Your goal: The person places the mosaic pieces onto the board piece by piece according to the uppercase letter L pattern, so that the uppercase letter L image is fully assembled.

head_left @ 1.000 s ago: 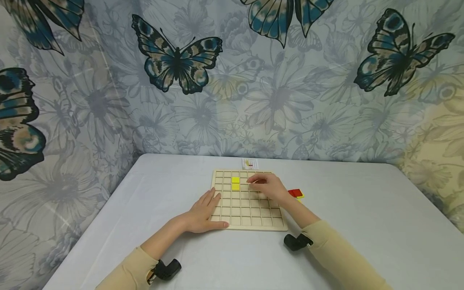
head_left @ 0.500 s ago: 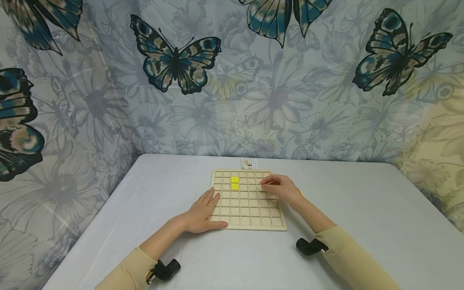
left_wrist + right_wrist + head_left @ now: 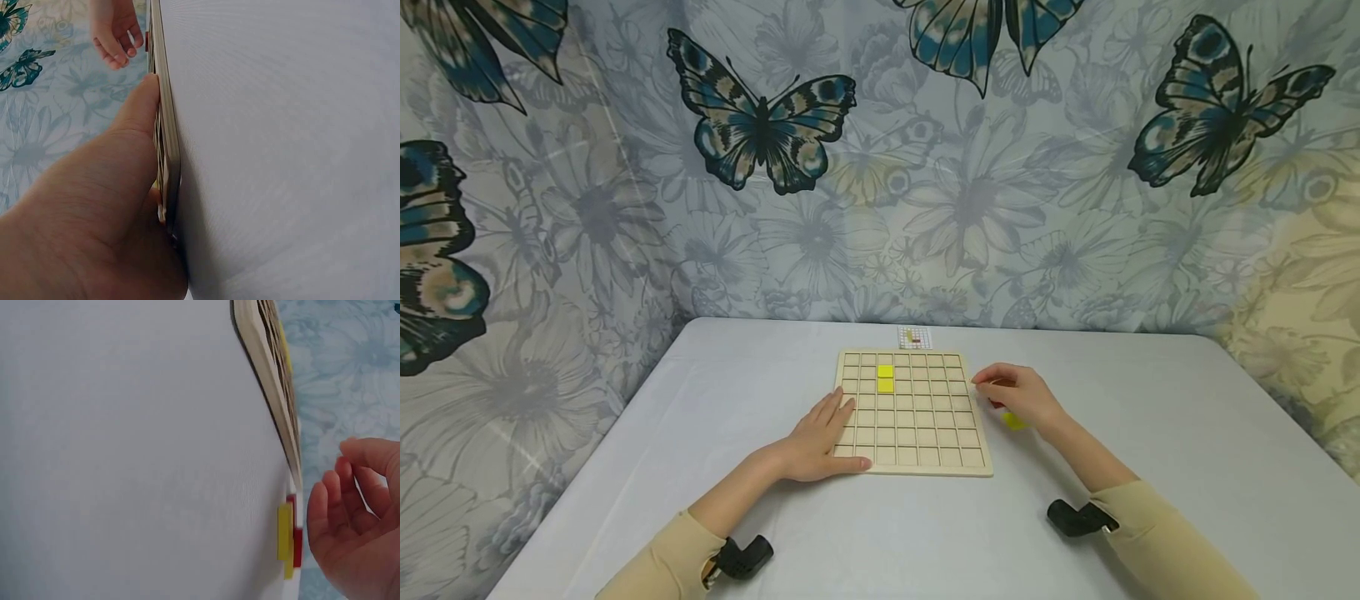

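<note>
Loose tiles (image 3: 284, 531) just right of board (image 3: 907, 435); right hand (image 3: 1021, 396) above, fingers loosely bent, holding nothing.
I judge tiles light, stiff, maybe slick: pinch opposite edges. Left hand (image 3: 812, 446), fingers straight, rests on board's left side. Right hand partly hides tiles; count unclear, card (image 3: 914, 337) unreadable.

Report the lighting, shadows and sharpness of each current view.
Head: wooden grid board evenly lit, lines crisp, gridded card too small to read in detail; left wrist: dimmer, a shadow on the white tablecloth along the board's edge; right wrist: hazy, the yellow tiles and red tiles soft-edged.
</note>
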Motion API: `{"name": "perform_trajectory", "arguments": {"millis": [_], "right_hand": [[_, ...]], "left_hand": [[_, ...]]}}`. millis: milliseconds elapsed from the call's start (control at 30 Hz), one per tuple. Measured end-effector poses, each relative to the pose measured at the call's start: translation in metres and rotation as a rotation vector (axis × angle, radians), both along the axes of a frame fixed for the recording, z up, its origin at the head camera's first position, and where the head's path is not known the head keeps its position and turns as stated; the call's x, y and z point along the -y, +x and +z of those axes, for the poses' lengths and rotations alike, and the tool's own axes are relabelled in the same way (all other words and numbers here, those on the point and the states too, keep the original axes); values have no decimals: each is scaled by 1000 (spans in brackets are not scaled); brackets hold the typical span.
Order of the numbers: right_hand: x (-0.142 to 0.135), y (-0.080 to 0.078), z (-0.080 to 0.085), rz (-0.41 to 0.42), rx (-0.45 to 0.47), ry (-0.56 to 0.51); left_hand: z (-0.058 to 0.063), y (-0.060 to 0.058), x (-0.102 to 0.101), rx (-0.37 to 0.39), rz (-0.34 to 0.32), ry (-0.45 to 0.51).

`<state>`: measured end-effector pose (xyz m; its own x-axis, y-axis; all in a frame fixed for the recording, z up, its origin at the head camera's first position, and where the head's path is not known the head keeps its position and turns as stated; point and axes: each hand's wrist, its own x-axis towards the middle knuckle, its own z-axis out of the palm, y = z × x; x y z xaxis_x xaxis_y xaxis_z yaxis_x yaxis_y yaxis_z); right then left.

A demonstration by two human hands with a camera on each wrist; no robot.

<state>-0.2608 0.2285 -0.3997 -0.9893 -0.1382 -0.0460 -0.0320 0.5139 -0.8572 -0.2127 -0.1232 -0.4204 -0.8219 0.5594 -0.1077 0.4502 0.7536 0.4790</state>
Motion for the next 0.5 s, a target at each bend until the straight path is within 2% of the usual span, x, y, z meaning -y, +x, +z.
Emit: {"name": "perform_trajectory", "arguments": {"millis": [133, 333, 500], "right_hand": [[-12, 2, 0, -20, -17, 28], [-27, 6, -1, -40, -83, 152], [-36, 9, -1, -48, -112, 216]], "left_hand": [[0, 0, 0, -3, -3, -2], [-1, -1, 0, -5, -5, -7], [-1, -1, 1, -6, -8, -5]]}}
